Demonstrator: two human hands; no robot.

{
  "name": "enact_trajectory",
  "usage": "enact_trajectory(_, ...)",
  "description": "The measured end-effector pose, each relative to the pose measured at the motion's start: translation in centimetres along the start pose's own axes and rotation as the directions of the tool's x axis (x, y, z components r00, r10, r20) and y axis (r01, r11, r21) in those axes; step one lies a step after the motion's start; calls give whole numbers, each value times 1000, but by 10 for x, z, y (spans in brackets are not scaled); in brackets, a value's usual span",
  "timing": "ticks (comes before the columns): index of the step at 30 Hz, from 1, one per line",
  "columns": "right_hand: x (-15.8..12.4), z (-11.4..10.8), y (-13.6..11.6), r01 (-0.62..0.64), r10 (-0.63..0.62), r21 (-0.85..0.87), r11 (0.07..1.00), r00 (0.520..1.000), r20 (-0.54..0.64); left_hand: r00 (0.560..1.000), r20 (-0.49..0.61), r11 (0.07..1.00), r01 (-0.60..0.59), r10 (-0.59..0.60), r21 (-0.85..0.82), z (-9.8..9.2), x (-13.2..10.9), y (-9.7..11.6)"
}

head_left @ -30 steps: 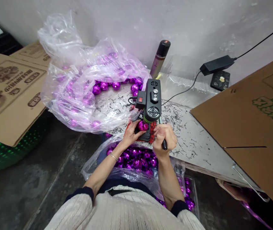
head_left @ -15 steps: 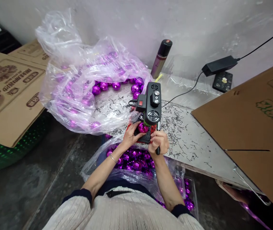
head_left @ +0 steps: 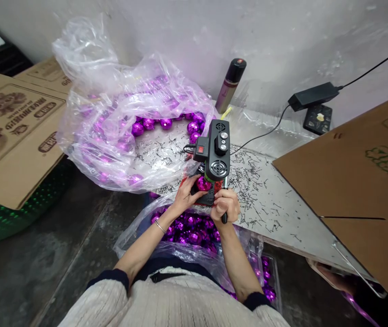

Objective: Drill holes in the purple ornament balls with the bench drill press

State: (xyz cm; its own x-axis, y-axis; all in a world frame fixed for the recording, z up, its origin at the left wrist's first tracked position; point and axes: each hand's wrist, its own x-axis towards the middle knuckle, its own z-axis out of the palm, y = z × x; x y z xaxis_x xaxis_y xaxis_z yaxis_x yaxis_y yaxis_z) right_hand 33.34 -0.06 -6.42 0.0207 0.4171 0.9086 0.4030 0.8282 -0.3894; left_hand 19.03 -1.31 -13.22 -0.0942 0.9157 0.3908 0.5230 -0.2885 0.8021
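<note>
A small black bench machine [head_left: 216, 152] with a red switch stands on the metal worktop [head_left: 272, 200]. Under its head sits a shiny purple faceted ball [head_left: 203, 183] on a red and black base. My left hand [head_left: 187, 194] pinches that ball from the left, fingers closed on it. My right hand [head_left: 225, 206] is wrapped round the machine's black lever handle [head_left: 224, 217], just right of the ball. Below my wrists lies an open plastic bag of purple balls [head_left: 194, 229].
A big clear bag of purple balls [head_left: 125, 127] lies at the back left. A spray can [head_left: 230, 84] stands by the wall, with a power adapter [head_left: 312, 96] and cable. Cardboard sheets [head_left: 357, 181] flank the worktop, which is strewn with small metal bits.
My right hand has drawn the lever handle inward to the left and slightly down, closer to the ball. My left hand stays on the ball.
</note>
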Motion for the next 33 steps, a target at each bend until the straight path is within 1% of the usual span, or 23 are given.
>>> enact_trajectory(3, 1, 0, 0, 6, -6, 18, 1000, 1000, -1, 1000, 3, 1000, -11, 11, -7, 0, 0, 0)
enact_trajectory(10, -1, 2, 2, 4, -3, 44, 999, 1000, -12, 1000, 15, 1000, 16, -15, -23, -1, 1, 2)
enact_trajectory(12, -2, 2, 5, 32, -32, 32, 999, 999, -9, 1000, 16, 1000, 17, -16, -25, -2, 2, 2)
enact_trajectory(16, -1, 3, 6, 119, -120, 6, 993, 992, 36, 1000, 10, 1000, -3, 3, -23, -1, 2, 2)
enact_trajectory(18, 7, 1, 1, 90, -90, 11, 996, 995, 33, 1000, 3, 1000, 0, 0, -18, -1, 3, 2)
enact_trajectory(21, 29, -3, -14, -33, 33, -3, 999, 999, 22, 999, 4, 999, 34, -34, -21, -1, 5, 5)
enact_trajectory(23, 46, -6, -24, -113, 113, -5, 994, 993, 24, 999, -15, 999, 40, -41, -17, -4, 2, 11)
enact_trajectory(25, 57, -8, -32, -163, 162, 8, 987, 986, 35, 999, -49, 1000, -1, 2, 15, -10, -7, 18)
enact_trajectory(26, 60, -9, -34, -171, 170, 12, 985, 984, 44, 998, -44, 998, -46, 48, 40, -14, -16, 22)
enact_trajectory(27, 61, -10, -35, -167, 166, 12, 986, 985, 53, 995, -12, 993, -101, 102, 66, -18, -27, 26)
enact_trajectory(29, 58, -10, -35, -139, 138, 8, 990, 989, 61, 973, 119, 970, -213, 199, 118, -25, -54, 32)
enact_trajectory(31, 52, -11, -33, -109, 109, 3, 994, 992, 62, 936, 261, 941, -286, 235, 180, -31, -83, 37)
enact_trajectory(32, 49, -11, -32, -99, 99, 3, 995, 993, 63, 924, 301, 928, -306, 235, 215, -32, -95, 39)
enact_trajectory(33, 47, -11, -32, -92, 91, 5, 996, 994, 65, 919, 317, 916, -319, 236, 242, -34, -104, 39)
